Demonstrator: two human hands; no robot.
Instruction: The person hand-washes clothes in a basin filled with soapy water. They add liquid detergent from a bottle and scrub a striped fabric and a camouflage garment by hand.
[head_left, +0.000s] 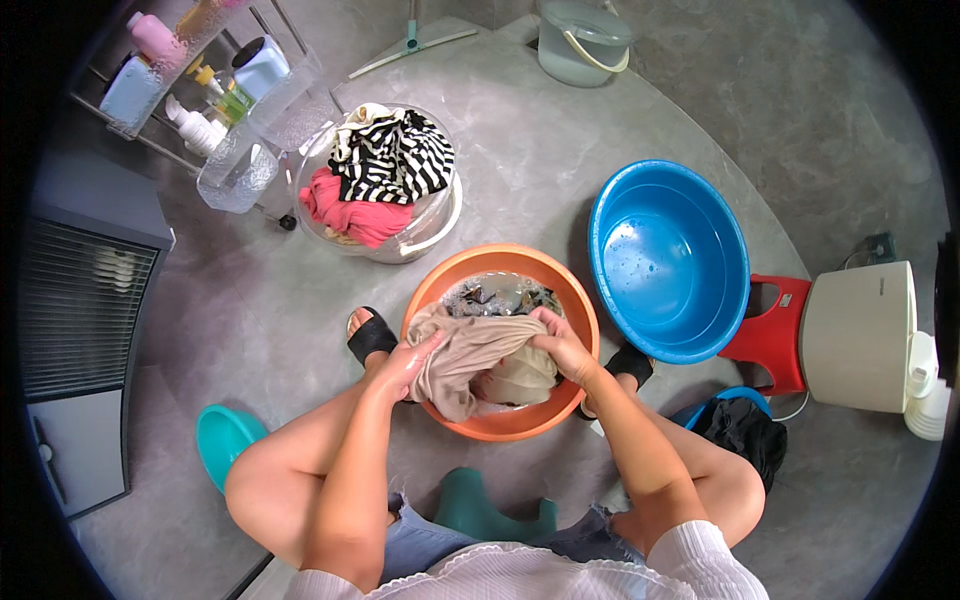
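Note:
A wet beige cloth garment (480, 345) stretches between my two hands over an orange plastic basin (517, 429). My left hand (405, 367) grips its bunched left part at the basin's left rim. With thumb and fingers, my right hand (561, 346) pinches the other end near the right rim. Part of the garment hangs down into the basin. Behind it, soapy water (499, 283) with suds surrounds dark patterned fabric (480, 296). The lower folds hide much of what lies in the basin.
A blue basin (667, 262) with water drops rests at the right, by a red stool (772, 330) bearing a beige appliance (855, 337). Clothes fill a clear bucket (427, 244) at the upper left, near a bottle rack (225, 112). Dark cloth (742, 439) lies beside my right knee.

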